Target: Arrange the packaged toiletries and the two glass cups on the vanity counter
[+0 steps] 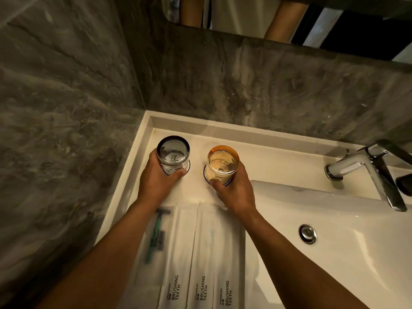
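The white vanity counter ran under both my arms, with the basin sunk into it off to the right of my right hand and the chrome tap beyond that, its spout pointing toward the basin. Grey marble wall closed in the corner beyond and to the left of my left hand.

Beneath my forearms lay the packets. Three white sachets marked BRUSHING TEETH lay flat side by side, touching along their long edges, their long axes running from near me out toward my hands, the print at the near end. Just left of them, under my left forearm, a clear packet held a green razor; it lay along the same line, its head pointing away from me toward my left wrist.

My left hand was wrapped around the clear glass cup, thumb across its near side, the cup upright with its mouth up, standing on a round scalloped paper coaster. My right hand was closed the same way on the amber glass cup, also upright, mouth up, over its own coaster. The two cups stood near each other but apart, just beyond the far ends of the sachets
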